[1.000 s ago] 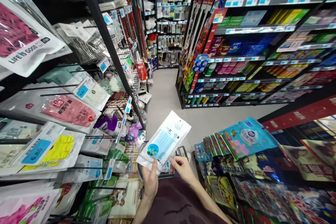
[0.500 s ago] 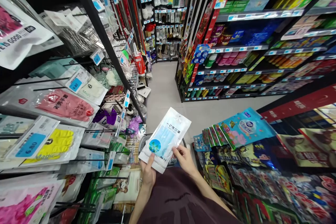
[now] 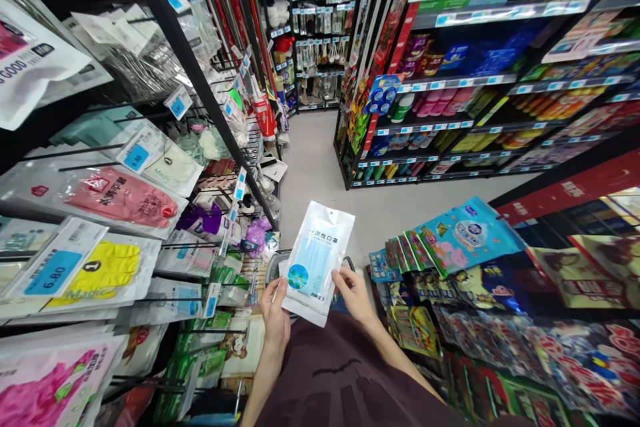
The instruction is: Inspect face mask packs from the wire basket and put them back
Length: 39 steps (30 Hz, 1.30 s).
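Note:
A white and pale-blue pack of disposable face masks [image 3: 316,247] is held in front of my body, tilted a little, its printed side up. My right hand [image 3: 354,293] pinches its right edge between thumb and fingers. At the lower left edge my left hand [image 3: 276,313] is closed, thumb against fingers, gripping the pack there. Behind and below the pack a dark shopping basket [image 3: 274,268] shows only its rim; the pack hides most of it.
On my left, a rack carries packaged gloves [image 3: 123,197] on hooks with price tags. Hanging snack-like packets [image 3: 465,237] stand close on my right. Ahead, a grey floor aisle [image 3: 315,153] runs between shelves, with bottles [image 3: 403,108] on the right-hand unit.
The mask pack has turned more upright and shifted slightly left. My left hand has moved left, its thumb now at the pack's edge rather than over its front.

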Each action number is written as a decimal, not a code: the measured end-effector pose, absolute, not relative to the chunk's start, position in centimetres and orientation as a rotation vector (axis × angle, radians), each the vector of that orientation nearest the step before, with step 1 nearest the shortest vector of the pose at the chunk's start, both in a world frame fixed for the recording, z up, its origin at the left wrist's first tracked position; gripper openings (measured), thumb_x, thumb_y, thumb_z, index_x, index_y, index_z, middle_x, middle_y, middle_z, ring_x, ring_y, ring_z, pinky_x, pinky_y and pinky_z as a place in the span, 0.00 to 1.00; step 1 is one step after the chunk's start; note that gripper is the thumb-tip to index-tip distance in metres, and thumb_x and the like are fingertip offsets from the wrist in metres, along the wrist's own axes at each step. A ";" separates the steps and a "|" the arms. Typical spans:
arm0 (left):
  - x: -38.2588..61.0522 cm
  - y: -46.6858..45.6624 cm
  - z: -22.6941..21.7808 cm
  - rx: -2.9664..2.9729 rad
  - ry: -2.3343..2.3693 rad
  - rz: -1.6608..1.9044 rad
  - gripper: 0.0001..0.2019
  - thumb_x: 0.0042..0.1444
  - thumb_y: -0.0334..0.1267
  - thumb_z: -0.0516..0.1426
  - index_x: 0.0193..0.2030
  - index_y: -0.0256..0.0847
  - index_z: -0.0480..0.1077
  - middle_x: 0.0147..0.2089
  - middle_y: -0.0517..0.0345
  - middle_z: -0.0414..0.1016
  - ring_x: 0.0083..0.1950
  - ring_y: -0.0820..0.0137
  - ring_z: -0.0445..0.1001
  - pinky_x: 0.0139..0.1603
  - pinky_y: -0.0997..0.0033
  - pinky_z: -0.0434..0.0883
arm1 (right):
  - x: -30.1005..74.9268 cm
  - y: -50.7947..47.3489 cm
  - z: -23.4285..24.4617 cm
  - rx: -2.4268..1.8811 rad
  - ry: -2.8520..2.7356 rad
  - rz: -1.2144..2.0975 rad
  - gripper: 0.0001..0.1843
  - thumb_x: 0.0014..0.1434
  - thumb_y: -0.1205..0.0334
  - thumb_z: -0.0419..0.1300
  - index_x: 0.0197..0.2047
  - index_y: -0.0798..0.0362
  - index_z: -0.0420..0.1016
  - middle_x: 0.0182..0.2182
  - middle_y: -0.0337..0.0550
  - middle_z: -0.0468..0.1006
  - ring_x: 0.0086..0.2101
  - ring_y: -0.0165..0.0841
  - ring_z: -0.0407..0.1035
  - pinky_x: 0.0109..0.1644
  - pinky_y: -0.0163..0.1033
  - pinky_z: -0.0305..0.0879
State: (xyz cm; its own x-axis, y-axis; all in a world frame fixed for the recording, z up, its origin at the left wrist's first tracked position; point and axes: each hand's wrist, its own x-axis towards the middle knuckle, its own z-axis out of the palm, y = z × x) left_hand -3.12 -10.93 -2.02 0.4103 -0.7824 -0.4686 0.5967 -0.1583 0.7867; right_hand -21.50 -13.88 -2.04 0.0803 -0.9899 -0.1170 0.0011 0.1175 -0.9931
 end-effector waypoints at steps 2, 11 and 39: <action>-3.2 -11.0 -2.2 1.240 -0.214 -1.225 0.20 0.43 0.45 0.71 0.38 0.35 0.74 0.35 0.57 0.79 0.35 0.71 0.77 0.40 0.73 0.73 | -21.5 -14.0 -2.0 -1.132 1.217 -1.103 0.21 0.64 0.46 0.57 0.28 0.54 0.69 0.22 0.36 0.64 0.24 0.28 0.60 0.28 0.33 0.58; -3.6 -11.6 -2.1 1.262 -0.264 -1.250 0.20 0.40 0.44 0.73 0.37 0.35 0.75 0.34 0.56 0.80 0.35 0.71 0.77 0.40 0.74 0.71 | -21.5 -14.6 -2.7 -1.065 1.338 -1.220 0.20 0.64 0.46 0.57 0.31 0.54 0.72 0.22 0.36 0.65 0.25 0.29 0.59 0.29 0.34 0.57; -2.7 -10.7 -2.3 1.287 -0.463 -1.291 0.13 0.48 0.44 0.68 0.30 0.35 0.77 0.30 0.55 0.75 0.31 0.70 0.72 0.33 0.75 0.67 | -22.2 -13.7 -3.3 -1.265 1.329 -0.969 0.20 0.64 0.45 0.54 0.31 0.52 0.70 0.26 0.39 0.67 0.27 0.32 0.59 0.31 0.34 0.56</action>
